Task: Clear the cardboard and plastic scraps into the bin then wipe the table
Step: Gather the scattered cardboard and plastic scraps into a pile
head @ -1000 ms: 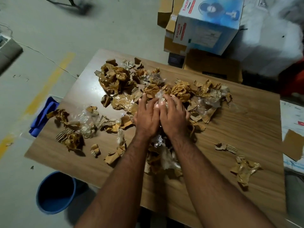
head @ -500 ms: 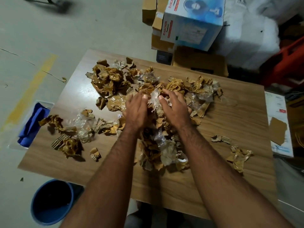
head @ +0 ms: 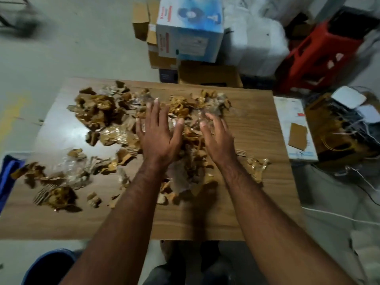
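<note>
Brown cardboard scraps and clear plastic scraps (head: 96, 112) lie heaped across the wooden table (head: 253, 124), with a smaller heap (head: 57, 182) at the left. My left hand (head: 158, 134) lies flat, fingers spread, on the middle of the pile. My right hand (head: 218, 136) is beside it with fingers slightly bent over the scraps, a gap between the two hands. Neither hand holds anything. A blue bin (head: 47, 268) stands on the floor below the table's near left corner.
A blue cloth (head: 8, 177) lies at the table's left edge. Behind the table stand a fan box (head: 191, 27), cardboard boxes (head: 209, 75) and a red crate (head: 320, 56). A white box with a cardboard piece (head: 296, 136) and tangled cables sit to the right.
My hands, pressed together on the pile a second ago, have moved apart and opened out. The view has shifted to the right, and is slightly blurred.
</note>
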### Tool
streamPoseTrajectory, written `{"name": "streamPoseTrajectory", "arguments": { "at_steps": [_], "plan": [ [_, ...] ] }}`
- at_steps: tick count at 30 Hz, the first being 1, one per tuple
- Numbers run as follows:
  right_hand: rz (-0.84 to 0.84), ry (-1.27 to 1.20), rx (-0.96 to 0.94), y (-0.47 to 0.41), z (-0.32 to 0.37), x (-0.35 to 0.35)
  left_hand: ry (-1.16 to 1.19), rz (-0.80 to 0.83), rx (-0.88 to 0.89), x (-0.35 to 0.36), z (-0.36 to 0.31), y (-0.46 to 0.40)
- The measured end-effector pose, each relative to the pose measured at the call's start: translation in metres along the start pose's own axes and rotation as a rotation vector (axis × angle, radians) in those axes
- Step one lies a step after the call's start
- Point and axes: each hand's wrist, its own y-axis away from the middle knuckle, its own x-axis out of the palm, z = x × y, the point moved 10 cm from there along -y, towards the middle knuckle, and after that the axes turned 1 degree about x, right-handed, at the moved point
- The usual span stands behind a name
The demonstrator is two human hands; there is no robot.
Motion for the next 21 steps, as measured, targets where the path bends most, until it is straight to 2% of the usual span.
{"name": "streamPoseTrajectory", "arguments": {
  "at_steps": [5, 7, 10, 13, 15, 19, 21],
  "plan": [
    [-0.244, -0.043, 0.094, 0.030, -0.068, -0.077, 0.102, 0.174, 0.235, 0.077, -0.084, 0.036],
    [-0.331, 0.004, 0.140, 0.038, -0.102, -0.101, 0.150, 0.245, 0.243, 0.115, -0.097, 0.050],
    [-0.395, 0.133, 0.218, 0.052, -0.153, -0.121, 0.227, 0.333, 0.158, 0.163, -0.093, 0.066],
    [-0.312, 0.394, 0.329, 0.066, -0.195, -0.115, 0.246, 0.404, 0.077, 0.197, -0.080, 0.076],
    [-0.249, 0.466, 0.340, 0.066, -0.209, -0.097, 0.262, 0.427, 0.049, 0.213, -0.075, 0.079],
    [-0.109, 0.591, 0.245, 0.048, -0.207, -0.050, 0.284, 0.454, -0.048, 0.236, -0.068, 0.078],
    [0.001, 0.661, 0.176, 0.035, -0.202, -0.031, 0.290, 0.402, -0.075, 0.239, -0.069, 0.075]
  ]
}}
